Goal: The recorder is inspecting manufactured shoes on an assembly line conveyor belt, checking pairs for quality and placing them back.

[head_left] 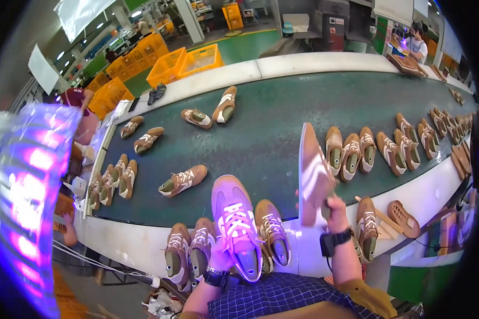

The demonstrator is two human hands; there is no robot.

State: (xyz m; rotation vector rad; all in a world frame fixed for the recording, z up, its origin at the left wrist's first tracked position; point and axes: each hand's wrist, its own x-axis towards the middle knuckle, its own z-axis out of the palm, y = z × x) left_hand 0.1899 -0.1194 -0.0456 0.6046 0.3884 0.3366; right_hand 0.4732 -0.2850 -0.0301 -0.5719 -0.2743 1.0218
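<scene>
In my left hand point(221, 258) is a sneaker point(230, 204), tinted purple by the lamp light, its toe pointing away and its white laces facing up. The fingers wrap its side near the heel, partly hidden beneath it. My right hand point(337, 215) grips a second sneaker point(311, 170), tan with white stripes, held upright on its heel end with its side toward me. Two sneakers point(203, 242) stand left of my left hand, and another brown sneaker point(273, 226) stands between my hands. Right of my right hand is one more sneaker point(366, 226).
A green conveyor belt point(250, 154) with a white ledge point(127, 234) carries tan sneakers in groups at left and right. A glowing purple lamp point(32, 196) stands close on the left. Loose soles point(403, 218) lie at right. Beyond are yellow crates point(199, 61) and other people.
</scene>
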